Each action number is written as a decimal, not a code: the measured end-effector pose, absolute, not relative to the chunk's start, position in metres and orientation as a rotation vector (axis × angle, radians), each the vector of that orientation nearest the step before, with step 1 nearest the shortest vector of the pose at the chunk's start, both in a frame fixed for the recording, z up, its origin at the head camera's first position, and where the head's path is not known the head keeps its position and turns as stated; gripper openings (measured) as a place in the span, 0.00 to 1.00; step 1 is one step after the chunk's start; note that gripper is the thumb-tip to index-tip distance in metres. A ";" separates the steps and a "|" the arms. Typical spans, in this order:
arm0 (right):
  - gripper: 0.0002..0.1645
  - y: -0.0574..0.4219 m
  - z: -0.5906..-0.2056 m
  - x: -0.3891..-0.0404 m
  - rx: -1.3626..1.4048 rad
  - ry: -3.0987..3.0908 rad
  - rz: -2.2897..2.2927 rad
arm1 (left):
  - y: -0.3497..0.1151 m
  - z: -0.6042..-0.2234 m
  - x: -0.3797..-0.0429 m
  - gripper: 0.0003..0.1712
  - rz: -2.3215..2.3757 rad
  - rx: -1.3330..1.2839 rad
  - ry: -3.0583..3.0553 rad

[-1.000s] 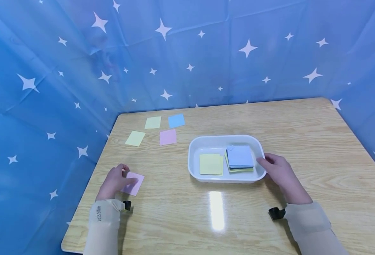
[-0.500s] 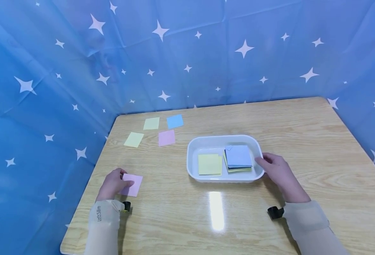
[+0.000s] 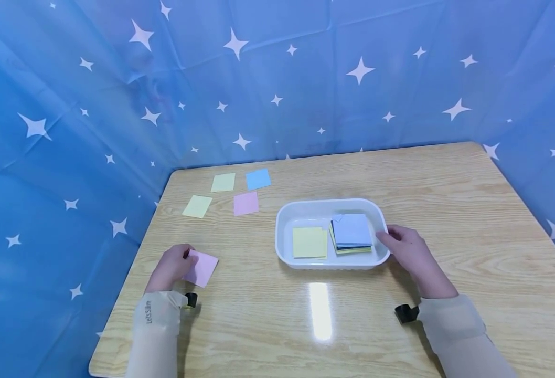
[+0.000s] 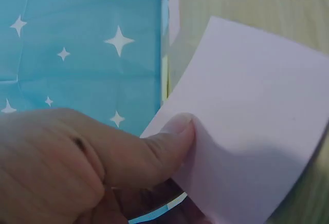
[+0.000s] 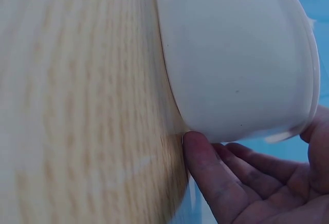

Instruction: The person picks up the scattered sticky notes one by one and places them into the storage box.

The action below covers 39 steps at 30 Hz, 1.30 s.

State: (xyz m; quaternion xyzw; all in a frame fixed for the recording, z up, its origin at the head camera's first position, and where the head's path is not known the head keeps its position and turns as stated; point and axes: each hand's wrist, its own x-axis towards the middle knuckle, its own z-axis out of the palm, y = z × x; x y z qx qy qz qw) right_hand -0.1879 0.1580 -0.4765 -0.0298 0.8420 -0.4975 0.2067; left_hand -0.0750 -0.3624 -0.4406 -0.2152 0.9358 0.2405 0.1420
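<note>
My left hand (image 3: 171,266) pinches a pink sticky note (image 3: 202,269) near the left side of the table. In the left wrist view the thumb lies on top of this pink note (image 4: 257,90), which is bent up at the grip; the fingers beneath are mostly hidden. My right hand (image 3: 407,249) holds the right end of a white plastic tray (image 3: 284,252), thumb over the rim and fingers against the outer wall. Inside the tray lie yellow sticky notes (image 3: 307,242) on the left and a stack topped by light blue notes (image 3: 351,229) on the right.
Back left on the wooden table (image 3: 428,184) lie single notes: a pale green one (image 3: 223,182), a blue one (image 3: 258,179), a yellow one (image 3: 196,206) and a pink one (image 3: 245,203). A blue star-patterned cloth (image 3: 306,79) hangs behind and at both sides.
The left hand has shifted slightly, and the pink note is now turned and raised in its pinch. My right hand stays on the tray. The head view has moved a little.
</note>
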 end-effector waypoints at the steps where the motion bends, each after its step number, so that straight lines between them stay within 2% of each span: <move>1: 0.41 0.158 -0.476 -0.188 -0.084 2.342 -1.390 | -0.361 -0.440 -0.076 0.14 0.691 -0.597 2.708; 14: 0.41 0.155 -0.476 -0.187 -0.121 2.358 -1.422 | -0.331 -0.416 -0.099 0.12 0.724 -0.284 2.852; 29: 0.41 0.158 -0.477 -0.188 -0.117 2.371 -1.393 | -0.249 -0.377 -0.151 0.09 0.712 0.143 2.977; 39: 0.39 0.159 -0.479 -0.186 -0.162 2.406 -1.426 | -0.192 -0.362 -0.179 0.12 0.614 0.389 2.920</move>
